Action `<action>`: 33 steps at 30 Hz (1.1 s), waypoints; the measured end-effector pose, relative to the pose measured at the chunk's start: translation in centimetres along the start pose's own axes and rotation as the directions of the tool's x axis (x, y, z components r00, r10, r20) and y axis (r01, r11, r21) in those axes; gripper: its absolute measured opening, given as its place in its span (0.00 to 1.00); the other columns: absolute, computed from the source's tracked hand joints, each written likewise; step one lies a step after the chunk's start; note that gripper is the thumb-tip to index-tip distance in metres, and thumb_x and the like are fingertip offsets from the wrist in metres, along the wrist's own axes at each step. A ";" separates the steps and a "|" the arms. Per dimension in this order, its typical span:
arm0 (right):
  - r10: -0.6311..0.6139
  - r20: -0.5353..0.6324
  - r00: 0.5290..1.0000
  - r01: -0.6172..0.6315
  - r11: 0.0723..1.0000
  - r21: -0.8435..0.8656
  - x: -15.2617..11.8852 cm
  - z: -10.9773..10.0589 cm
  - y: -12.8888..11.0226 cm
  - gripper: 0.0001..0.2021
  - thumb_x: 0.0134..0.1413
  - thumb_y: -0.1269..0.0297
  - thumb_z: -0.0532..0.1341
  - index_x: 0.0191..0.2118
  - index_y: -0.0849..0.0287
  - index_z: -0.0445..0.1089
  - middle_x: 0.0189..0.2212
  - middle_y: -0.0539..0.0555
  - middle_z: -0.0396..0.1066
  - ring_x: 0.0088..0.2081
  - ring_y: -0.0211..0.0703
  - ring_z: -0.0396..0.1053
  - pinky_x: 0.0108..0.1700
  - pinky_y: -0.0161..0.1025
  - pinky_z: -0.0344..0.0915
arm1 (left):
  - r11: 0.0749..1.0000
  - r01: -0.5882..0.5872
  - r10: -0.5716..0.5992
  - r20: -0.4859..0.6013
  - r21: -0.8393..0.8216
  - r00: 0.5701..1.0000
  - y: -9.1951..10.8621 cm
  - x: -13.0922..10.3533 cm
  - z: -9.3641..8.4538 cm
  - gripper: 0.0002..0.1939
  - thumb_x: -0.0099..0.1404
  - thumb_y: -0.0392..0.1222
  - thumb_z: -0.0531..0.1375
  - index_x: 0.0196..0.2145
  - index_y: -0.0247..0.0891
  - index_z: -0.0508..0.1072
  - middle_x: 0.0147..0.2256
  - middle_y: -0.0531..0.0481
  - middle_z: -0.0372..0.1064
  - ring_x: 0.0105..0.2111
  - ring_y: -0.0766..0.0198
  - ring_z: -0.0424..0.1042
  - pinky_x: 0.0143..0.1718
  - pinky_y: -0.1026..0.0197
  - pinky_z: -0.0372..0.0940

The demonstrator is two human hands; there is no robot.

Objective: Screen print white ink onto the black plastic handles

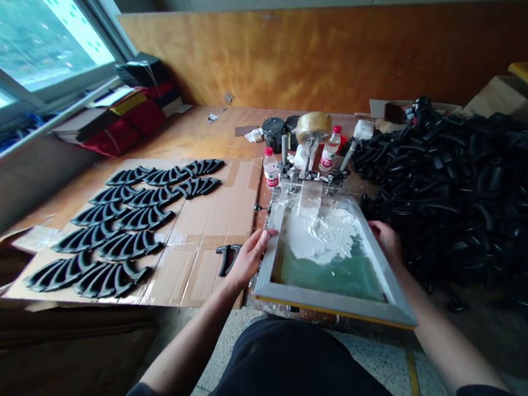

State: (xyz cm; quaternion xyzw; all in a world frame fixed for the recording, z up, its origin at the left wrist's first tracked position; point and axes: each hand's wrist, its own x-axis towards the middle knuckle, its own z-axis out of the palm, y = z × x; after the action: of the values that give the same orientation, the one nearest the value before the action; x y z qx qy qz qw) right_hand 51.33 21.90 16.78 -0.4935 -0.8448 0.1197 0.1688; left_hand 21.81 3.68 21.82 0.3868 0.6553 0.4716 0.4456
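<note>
A grey-framed screen [266,278] with a green mesh lies in front of me, tilted slightly, with white paste [325,234] spread over its far half. My left hand [250,255] is at the frame's left side, fingers bent together; what they hold, if anything, is hidden. Just left of it, a curved black part [227,259] lies on the cardboard [211,218]. On the other side, my right hand [386,241] is by the frame's right edge, close to the black pile, its fingertips mostly hidden. Behind the screen stands a metal clamp fixture [312,180].
Rows of black parts [130,245] cover the cardboard's left side. A large pile of black parts [468,191] fills the right. Two red-capped bottles [270,171], a tape roll [314,127] and a dark tub [273,132] stand behind the screen.
</note>
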 end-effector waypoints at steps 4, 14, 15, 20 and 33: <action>-0.043 -0.164 0.986 0.052 0.997 0.052 3.7 -0.2 -3.0 0.25 0.60 0.60 0.57 0.61 0.61 0.60 0.57 0.66 0.60 0.50 0.54 0.66 0.51 0.50 0.65 | 0.982 0.146 -0.145 -0.015 0.117 0.989 -6.6 0.1 0.9 0.33 0.63 0.57 0.56 0.62 0.44 0.59 0.26 0.56 0.64 0.22 0.69 0.60 0.25 0.67 0.56; -0.524 0.294 0.799 0.542 0.840 0.022 0.9 3.2 -10.4 0.07 0.54 0.76 0.58 0.36 0.59 0.71 0.35 0.56 0.72 0.40 0.47 0.67 0.41 0.39 0.61 | 0.942 0.193 -0.180 -0.071 0.276 0.981 -9.4 1.5 1.5 0.28 0.63 0.52 0.57 0.59 0.44 0.65 0.26 0.54 0.67 0.25 0.66 0.66 0.29 0.65 0.60; -0.599 0.317 0.735 0.614 0.787 0.060 0.0 2.8 -9.9 0.09 0.53 0.78 0.56 0.36 0.59 0.71 0.35 0.55 0.72 0.40 0.46 0.67 0.41 0.39 0.60 | 0.943 0.194 -0.182 -0.067 0.272 0.981 -9.5 1.5 1.5 0.28 0.64 0.52 0.56 0.60 0.44 0.65 0.26 0.54 0.67 0.25 0.66 0.66 0.29 0.65 0.60; -0.678 0.383 0.627 0.665 0.722 0.190 -0.4 1.1 -8.8 0.09 0.47 0.78 0.59 0.32 0.56 0.71 0.30 0.50 0.71 0.36 0.43 0.67 0.36 0.36 0.58 | 0.949 0.189 -0.180 -0.056 0.251 0.982 -10.0 1.5 1.5 0.28 0.64 0.54 0.56 0.60 0.43 0.64 0.26 0.54 0.67 0.25 0.66 0.65 0.28 0.65 0.60; -0.464 0.127 0.877 0.442 0.881 0.166 2.4 1.6 -10.3 0.17 0.52 0.64 0.67 0.49 0.50 0.72 0.40 0.50 0.76 0.38 0.43 0.72 0.38 0.37 0.64 | 0.975 0.203 -0.206 0.028 0.086 0.978 -7.6 0.8 1.1 0.35 0.63 0.56 0.57 0.63 0.41 0.58 0.25 0.57 0.62 0.22 0.70 0.60 0.23 0.67 0.56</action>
State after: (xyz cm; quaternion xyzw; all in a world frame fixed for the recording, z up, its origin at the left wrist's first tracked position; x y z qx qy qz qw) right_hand 41.43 18.91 19.56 -0.2580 -0.9380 0.1722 0.1546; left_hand 21.98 2.78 14.14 0.3438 0.7024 0.3884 0.4873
